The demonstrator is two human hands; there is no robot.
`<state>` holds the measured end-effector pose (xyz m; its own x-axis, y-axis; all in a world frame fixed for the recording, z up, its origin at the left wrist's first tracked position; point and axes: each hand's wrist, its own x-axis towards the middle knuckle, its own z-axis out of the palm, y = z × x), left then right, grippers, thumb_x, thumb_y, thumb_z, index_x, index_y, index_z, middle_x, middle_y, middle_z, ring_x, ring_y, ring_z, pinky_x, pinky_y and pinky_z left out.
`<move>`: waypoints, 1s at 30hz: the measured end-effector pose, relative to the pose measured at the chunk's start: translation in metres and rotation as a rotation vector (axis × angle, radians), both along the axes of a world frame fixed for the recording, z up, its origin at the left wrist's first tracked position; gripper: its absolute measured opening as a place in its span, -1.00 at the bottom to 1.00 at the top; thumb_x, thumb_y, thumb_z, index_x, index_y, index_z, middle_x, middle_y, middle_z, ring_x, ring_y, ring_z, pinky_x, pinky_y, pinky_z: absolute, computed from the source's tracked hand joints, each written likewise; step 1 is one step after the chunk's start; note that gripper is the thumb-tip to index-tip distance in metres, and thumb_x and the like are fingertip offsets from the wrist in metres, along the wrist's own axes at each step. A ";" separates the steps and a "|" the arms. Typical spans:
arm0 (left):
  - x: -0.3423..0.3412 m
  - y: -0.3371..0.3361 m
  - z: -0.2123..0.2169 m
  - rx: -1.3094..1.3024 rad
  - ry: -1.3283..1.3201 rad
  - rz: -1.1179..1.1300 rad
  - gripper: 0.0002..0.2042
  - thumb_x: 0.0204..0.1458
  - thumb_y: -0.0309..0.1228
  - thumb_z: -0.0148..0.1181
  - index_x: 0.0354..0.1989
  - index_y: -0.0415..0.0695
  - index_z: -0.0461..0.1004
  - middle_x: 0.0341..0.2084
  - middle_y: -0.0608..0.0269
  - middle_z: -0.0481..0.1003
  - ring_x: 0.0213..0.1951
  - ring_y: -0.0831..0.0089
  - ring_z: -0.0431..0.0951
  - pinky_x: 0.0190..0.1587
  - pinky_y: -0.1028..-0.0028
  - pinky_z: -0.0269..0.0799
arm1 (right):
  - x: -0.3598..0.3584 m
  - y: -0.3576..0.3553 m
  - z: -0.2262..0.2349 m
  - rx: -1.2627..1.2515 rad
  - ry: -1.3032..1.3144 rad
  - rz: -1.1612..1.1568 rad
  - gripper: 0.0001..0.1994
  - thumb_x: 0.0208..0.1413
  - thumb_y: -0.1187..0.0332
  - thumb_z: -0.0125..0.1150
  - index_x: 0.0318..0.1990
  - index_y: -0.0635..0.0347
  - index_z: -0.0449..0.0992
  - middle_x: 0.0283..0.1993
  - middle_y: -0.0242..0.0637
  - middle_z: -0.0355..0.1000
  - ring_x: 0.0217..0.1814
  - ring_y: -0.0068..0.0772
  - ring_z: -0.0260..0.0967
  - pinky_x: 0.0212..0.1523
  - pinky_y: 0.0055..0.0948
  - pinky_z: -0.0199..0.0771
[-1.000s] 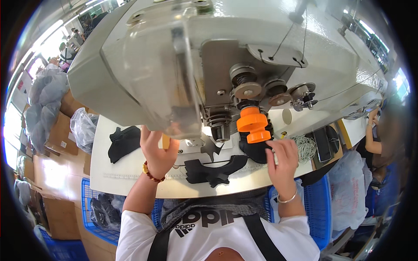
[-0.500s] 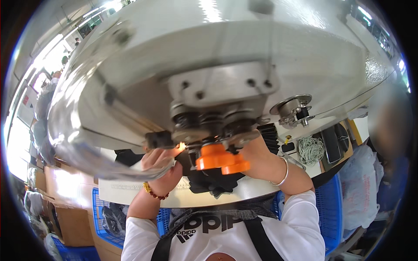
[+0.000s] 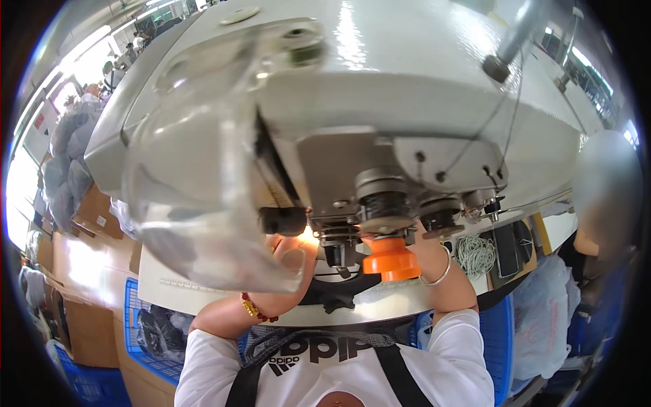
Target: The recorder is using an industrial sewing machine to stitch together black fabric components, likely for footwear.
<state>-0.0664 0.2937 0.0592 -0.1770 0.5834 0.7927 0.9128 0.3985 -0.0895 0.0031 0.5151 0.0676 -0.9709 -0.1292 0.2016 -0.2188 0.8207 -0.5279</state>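
Observation:
A white sewing machine [image 3: 434,102] fills the upper view, with thread tension discs and an orange knob [image 3: 390,260] at its front. My left hand [image 3: 296,261] lies beneath the machine head by a small bright lamp, partly behind a clear plastic guard [image 3: 196,230]. Its fingers are mostly hidden. Below the knob and between my arms, dark cloth [image 3: 336,293] lies on the pale table. My right hand [image 3: 422,254] reaches under the machine from the right; its fingers are covered by the knob and the metal parts. Whether either hand holds the cloth cannot be seen.
A coil of pale cord [image 3: 476,256] and a dark phone-like slab [image 3: 505,247] lie on the table's right. Blue crates [image 3: 135,319] stand below the table, one holding black bagged items. A plastic bag [image 3: 542,319] hangs at right; cardboard boxes [image 3: 88,332] stand on the left.
My view has shifted, so the machine head and guard appear farther right. My left hand has moved right, closer to the dark cloth. The stack of black pieces near my right hand is now hidden.

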 end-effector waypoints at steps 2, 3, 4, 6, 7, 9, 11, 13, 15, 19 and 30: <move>0.001 0.004 -0.009 0.048 0.020 0.054 -0.84 -0.33 -0.55 0.26 -0.48 -0.13 0.52 -0.49 0.24 0.47 -0.52 0.21 0.48 -0.45 0.39 0.45 | -0.001 0.006 -0.005 0.255 -0.117 -0.027 -0.73 0.07 0.25 0.07 -0.09 -0.01 0.54 -0.60 -0.19 0.43 -0.55 -0.06 0.44 -0.54 -0.18 0.41; 0.001 -0.001 -0.008 -0.024 -0.165 0.068 -0.83 -0.37 -0.59 0.25 -0.50 -0.19 0.51 -0.48 0.20 0.47 -0.51 0.22 0.49 -0.41 0.40 0.47 | -0.002 0.009 -0.010 0.328 -0.201 -0.061 -0.71 -0.01 0.26 0.09 -0.09 -0.13 0.55 -0.55 -0.26 0.46 -0.53 -0.15 0.45 -0.56 -0.20 0.39; 0.001 -0.003 -0.007 -0.014 -0.169 0.078 -0.83 -0.37 -0.59 0.25 -0.50 -0.19 0.51 -0.48 0.20 0.47 -0.51 0.22 0.49 -0.41 0.40 0.47 | -0.002 0.007 -0.008 0.339 -0.202 -0.051 -0.71 -0.01 0.26 0.09 -0.09 -0.13 0.55 -0.55 -0.26 0.46 -0.53 -0.15 0.45 -0.56 -0.20 0.39; 0.000 -0.003 -0.005 0.046 -0.033 -0.039 -0.83 -0.40 -0.58 0.25 -0.52 -0.28 0.49 -0.48 0.13 0.46 -0.49 0.19 0.50 -0.41 0.38 0.47 | 0.001 0.003 -0.002 0.236 0.010 -0.032 -0.69 -0.04 0.30 0.07 -0.10 -0.24 0.56 -0.44 -0.33 0.50 -0.48 -0.22 0.48 -0.54 -0.23 0.41; 0.001 -0.002 0.003 0.032 -0.025 -0.095 -0.83 -0.40 -0.57 0.25 -0.55 -0.34 0.46 -0.48 0.05 0.45 -0.47 0.18 0.50 -0.39 0.35 0.47 | 0.004 0.010 -0.020 0.060 0.052 -0.058 -0.68 -0.06 0.29 0.10 -0.10 -0.33 0.55 -0.36 -0.39 0.52 -0.43 -0.25 0.49 -0.50 -0.29 0.42; -0.003 0.001 0.007 0.016 -0.029 -0.139 -0.83 -0.39 -0.56 0.25 -0.55 -0.35 0.46 -0.47 0.04 0.45 -0.47 0.17 0.50 -0.38 0.34 0.47 | 0.007 0.016 -0.028 0.018 0.003 -0.103 -0.67 -0.07 0.29 0.12 -0.10 -0.34 0.55 -0.35 -0.40 0.53 -0.43 -0.25 0.49 -0.49 -0.29 0.43; -0.001 -0.002 0.006 -0.007 -0.033 -0.160 -0.83 -0.38 -0.55 0.24 -0.55 -0.35 0.46 -0.46 0.03 0.45 -0.46 0.17 0.50 -0.38 0.34 0.46 | 0.004 0.012 -0.024 -0.032 -0.045 -0.124 -0.66 -0.08 0.28 0.14 -0.09 -0.36 0.55 -0.35 -0.41 0.53 -0.42 -0.24 0.49 -0.47 -0.30 0.44; 0.000 -0.002 0.000 0.019 -0.051 -0.027 -0.83 -0.34 -0.53 0.25 -0.51 -0.31 0.48 -0.46 0.00 0.46 -0.45 0.15 0.51 -0.37 0.33 0.46 | 0.000 0.006 -0.011 0.113 -0.010 -0.055 -0.72 -0.11 0.28 0.16 -0.16 -0.19 0.56 -0.41 -0.34 0.52 -0.44 -0.20 0.48 -0.46 -0.26 0.44; -0.002 0.000 0.003 -0.006 -0.085 -0.042 -0.85 -0.31 -0.52 0.25 -0.49 -0.27 0.49 -0.46 0.03 0.47 -0.46 0.16 0.50 -0.39 0.32 0.45 | 0.000 0.009 -0.011 0.174 -0.087 -0.092 -0.77 -0.10 0.28 0.16 -0.22 -0.09 0.55 -0.46 -0.29 0.50 -0.47 -0.18 0.47 -0.48 -0.24 0.43; 0.004 0.002 -0.002 -0.053 -0.203 0.043 -0.89 -0.22 -0.51 0.25 -0.45 -0.16 0.52 -0.49 0.15 0.48 -0.52 0.22 0.48 -0.46 0.33 0.41 | 0.001 0.000 -0.003 0.168 0.003 -0.065 -0.86 -0.02 0.26 0.14 -0.39 0.10 0.47 -0.62 -0.18 0.41 -0.55 -0.10 0.43 -0.56 -0.22 0.39; -0.014 -0.009 0.015 0.210 -0.516 -0.025 -0.79 -0.33 -0.53 0.30 -0.41 -0.16 0.53 -0.53 0.17 0.48 -0.50 0.23 0.52 -0.45 0.38 0.39 | 0.009 -0.004 0.020 0.002 0.218 0.028 -0.58 0.11 0.38 0.05 0.14 -0.28 0.39 -0.35 -0.24 0.39 -0.34 -0.24 0.43 -0.43 -0.32 0.45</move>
<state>-0.0804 0.2843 0.0741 -0.5610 0.4309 0.7068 0.8266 0.3373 0.4505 0.0119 0.5108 0.0877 -0.9004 -0.1560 0.4062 -0.3502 0.8138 -0.4638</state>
